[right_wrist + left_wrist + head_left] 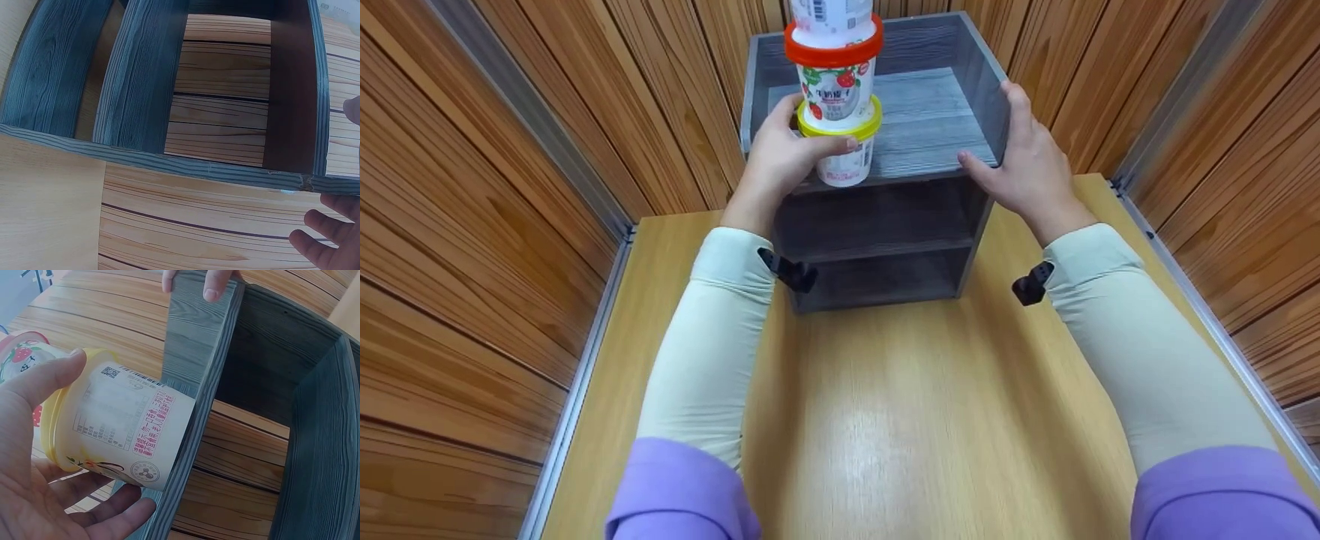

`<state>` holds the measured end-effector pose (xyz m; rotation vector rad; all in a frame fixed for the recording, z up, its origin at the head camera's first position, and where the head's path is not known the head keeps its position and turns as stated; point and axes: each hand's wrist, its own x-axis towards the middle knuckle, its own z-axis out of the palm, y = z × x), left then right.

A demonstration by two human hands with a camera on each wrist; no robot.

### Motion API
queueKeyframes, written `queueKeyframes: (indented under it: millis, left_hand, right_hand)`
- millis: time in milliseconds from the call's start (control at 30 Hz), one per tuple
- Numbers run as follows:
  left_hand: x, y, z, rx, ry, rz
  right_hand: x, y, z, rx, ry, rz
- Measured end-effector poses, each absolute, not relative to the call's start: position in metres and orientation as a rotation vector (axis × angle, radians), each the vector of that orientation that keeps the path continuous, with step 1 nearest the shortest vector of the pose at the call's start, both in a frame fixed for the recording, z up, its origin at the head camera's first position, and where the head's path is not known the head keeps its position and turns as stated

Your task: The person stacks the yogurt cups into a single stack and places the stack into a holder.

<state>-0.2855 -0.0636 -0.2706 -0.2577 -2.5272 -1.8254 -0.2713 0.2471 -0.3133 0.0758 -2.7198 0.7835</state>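
Three white printed tubs stand stacked at the front left of a grey wooden shelf unit [919, 112]. The lowest, a yellow-lidded tub [846, 161], sits at the front edge of the top board. My left hand [787, 154] holds it around the lid, thumb in front and fingers on the other side. Above it is a red-lidded tub [836, 94] with strawberry pictures, upright. The top tub [831, 15] is cut off by the head view's edge. My right hand [1031, 165] grips the unit's right side panel, with the thumb at the front corner and fingers along the outside.
Below the top board, the unit has two open compartments [877, 217]. It stands on a light wooden table [885, 390]. Wood-plank walls [495, 187] rise behind and on both sides, with metal rails [585, 360] along the table's sides.
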Motion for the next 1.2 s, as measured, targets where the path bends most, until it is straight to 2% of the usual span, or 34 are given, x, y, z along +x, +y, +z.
queueKeyframes:
  millis: [1200]
  left_hand:
    - [-0.304, -0.030, -0.262, -0.153, -2.596, -1.827]
  right_hand:
    - [-0.274, 0.255, -0.313, 0.047, -2.723, 0.805]
